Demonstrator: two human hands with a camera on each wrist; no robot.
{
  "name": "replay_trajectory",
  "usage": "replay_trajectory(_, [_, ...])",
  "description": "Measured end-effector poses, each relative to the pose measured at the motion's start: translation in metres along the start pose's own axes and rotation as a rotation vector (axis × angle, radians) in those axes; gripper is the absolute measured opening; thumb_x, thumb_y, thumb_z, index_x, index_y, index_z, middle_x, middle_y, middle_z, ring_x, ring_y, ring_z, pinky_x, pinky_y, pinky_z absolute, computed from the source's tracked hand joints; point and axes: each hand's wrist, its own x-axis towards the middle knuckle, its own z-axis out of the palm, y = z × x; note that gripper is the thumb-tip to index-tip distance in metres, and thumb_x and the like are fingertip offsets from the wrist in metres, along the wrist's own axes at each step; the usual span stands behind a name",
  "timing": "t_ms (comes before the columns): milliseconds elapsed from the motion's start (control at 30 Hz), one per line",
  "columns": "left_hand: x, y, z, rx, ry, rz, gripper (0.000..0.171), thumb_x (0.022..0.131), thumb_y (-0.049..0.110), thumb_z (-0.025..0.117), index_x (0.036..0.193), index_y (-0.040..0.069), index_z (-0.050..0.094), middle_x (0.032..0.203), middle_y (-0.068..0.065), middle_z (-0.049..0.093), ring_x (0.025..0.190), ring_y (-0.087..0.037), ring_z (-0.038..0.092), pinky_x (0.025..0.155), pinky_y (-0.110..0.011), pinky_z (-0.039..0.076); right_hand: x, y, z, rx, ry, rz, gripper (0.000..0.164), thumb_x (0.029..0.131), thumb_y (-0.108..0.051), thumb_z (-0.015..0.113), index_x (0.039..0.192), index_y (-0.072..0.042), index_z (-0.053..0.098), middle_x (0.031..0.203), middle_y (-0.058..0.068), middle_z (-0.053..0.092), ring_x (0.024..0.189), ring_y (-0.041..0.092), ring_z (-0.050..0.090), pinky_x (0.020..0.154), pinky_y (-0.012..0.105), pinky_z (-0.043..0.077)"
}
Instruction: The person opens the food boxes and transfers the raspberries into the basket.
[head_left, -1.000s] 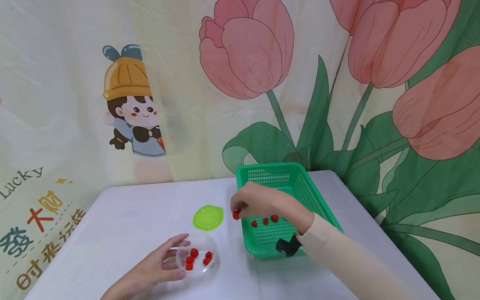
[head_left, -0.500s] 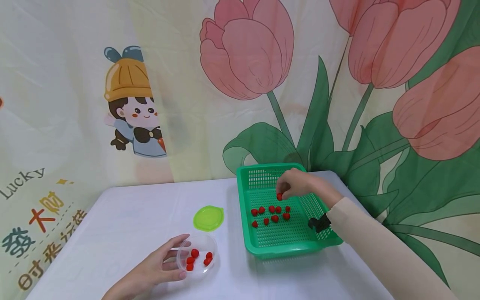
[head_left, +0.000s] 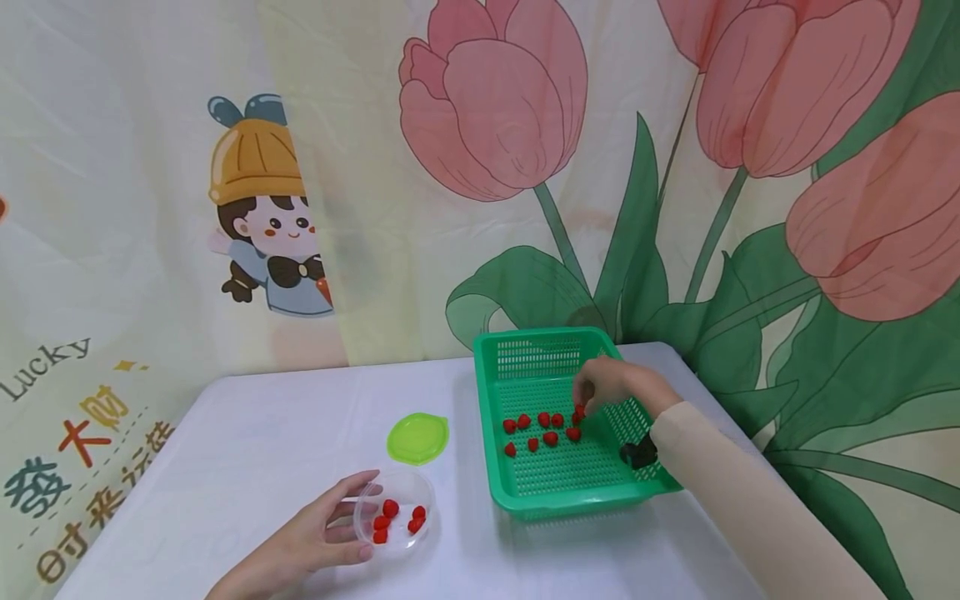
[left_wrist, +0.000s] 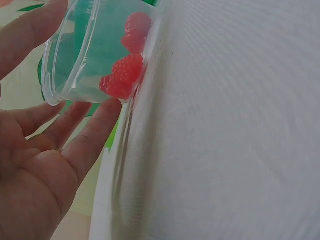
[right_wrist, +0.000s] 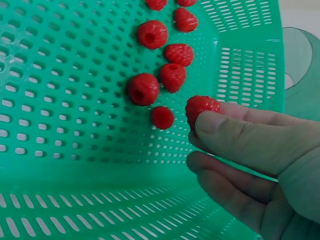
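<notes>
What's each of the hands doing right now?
Left hand: holding the clear cup, thumb and fingers around its side.
Right hand: pinching a red berry.

Basket (right_wrist: 100, 172) is made of perf., semi-glossy plastic, cup (left_wrist: 107, 30) of clear, shiny plastic; raspberries (right_wrist: 143, 89) are covered w/ glossy bumps; tablecloth (left_wrist: 225, 125) is seen as matt fabric.

Red raspberries (right_wrist: 150, 86), a green basket (head_left: 555, 503) patterned with slots, colourless cup (left_wrist: 102, 40), lime-green lid (head_left: 417, 438), white tablecloth (head_left: 300, 433), cream sleeve (head_left: 750, 508); backdrop (head_left: 367, 250) printed with pink tulips (head_left: 517, 108) and green leaves (head_left: 525, 277).
</notes>
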Motion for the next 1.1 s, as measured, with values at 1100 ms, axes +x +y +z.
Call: replay_trajectory(1100, [0.004,-0.001,0.001,0.009,0.010,-0.020,0.087,0.099,0.014,0.076,0.168,0.014,0.022,0.165,-0.024,0.035,0.146,-0.043,0.046,0.100,-0.018,0.052,0.005,0.005,0.034,-0.031,-0.061,0.167,0.015,0.091,-0.003,0.083,0.092,-0.017,0.077,0.091,-0.004,0.068,0.088,0.016,0.060,0.079,0.036,0.057])
